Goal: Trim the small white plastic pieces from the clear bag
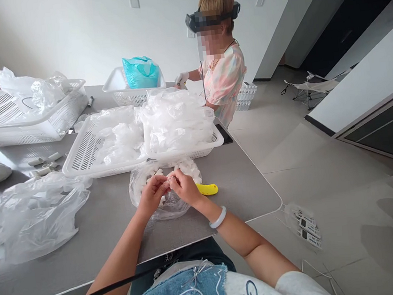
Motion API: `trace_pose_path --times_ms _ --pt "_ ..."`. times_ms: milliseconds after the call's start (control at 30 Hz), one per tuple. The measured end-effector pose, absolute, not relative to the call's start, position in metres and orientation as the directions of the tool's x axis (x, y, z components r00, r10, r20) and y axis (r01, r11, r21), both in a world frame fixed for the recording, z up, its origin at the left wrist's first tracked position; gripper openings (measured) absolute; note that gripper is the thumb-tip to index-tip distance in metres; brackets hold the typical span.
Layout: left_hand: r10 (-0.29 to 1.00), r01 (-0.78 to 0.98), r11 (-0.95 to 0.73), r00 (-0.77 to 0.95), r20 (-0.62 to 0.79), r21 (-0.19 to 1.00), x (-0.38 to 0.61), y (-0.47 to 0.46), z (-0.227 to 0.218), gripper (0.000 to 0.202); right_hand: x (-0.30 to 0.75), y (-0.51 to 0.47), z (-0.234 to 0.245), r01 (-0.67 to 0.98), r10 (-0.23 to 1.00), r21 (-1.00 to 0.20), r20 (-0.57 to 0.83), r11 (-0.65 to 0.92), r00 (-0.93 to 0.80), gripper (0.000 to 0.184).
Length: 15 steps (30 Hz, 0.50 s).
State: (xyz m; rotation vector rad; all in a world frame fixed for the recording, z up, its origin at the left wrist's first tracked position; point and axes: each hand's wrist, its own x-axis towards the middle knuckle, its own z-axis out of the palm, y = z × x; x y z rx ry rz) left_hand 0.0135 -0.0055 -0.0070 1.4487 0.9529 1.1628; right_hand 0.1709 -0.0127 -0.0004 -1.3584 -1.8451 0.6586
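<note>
Grey desk is standing near a white wall; baskets are crowding beyond my left fingers and right fingers, both pinching a small piece.

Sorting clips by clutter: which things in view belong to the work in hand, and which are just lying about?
Likely part of the work:
left fingers and right fingers, meeting
clear plastic bag beneath them
white pieces in it
yellow handle alongside, perhaps

Seemingly just lying about:
phone-like black slab
folding chair
bagged white devices
</note>
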Motion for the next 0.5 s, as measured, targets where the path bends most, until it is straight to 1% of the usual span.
trace_pose_path --times_ms 67,167,233,333,400,500 --pt "0.96 -0.001 -0.188 0.213 0.184 0.982 0.016 -0.009 -0.009 0.038 0.171 -0.008 -0.005 0.545 0.962 -0.795 0.255 0.266 -0.097 0.034" --pt "0.964 -0.024 -0.184 0.192 0.185 0.983 0.02 -0.013 -0.004 0.039 0.177 0.0 -0.005 0.509 0.968 -0.826 0.236 0.244 -0.081 0.042" --pt "0.978 -0.144 -0.104 0.163 0.127 0.984 0.021 -0.013 0.003 0.039 0.183 0.0 -0.002 0.47 0.96 -0.838 0.266 0.277 -0.09 0.039" --pt "0.987 -0.352 0.081 0.162 -0.025 0.932 0.023 -0.012 0.013 0.038 0.188 -0.005 0.006 0.401 0.917 -0.828 0.385 0.391 -0.1 0.033" --pt "0.98 -0.382 0.136 0.185 -0.069 0.914 0.024 -0.012 0.016 0.036 0.188 -0.01 0.01 0.368 0.889 -0.811 0.433 0.455 -0.146 0.028" --pt "0.974 -0.366 0.161 0.209 -0.088 0.916 0.026 -0.012 0.015 0.033 0.186 -0.014 0.012 0.334 0.862 -0.795 0.45 0.506 -0.235 0.023"
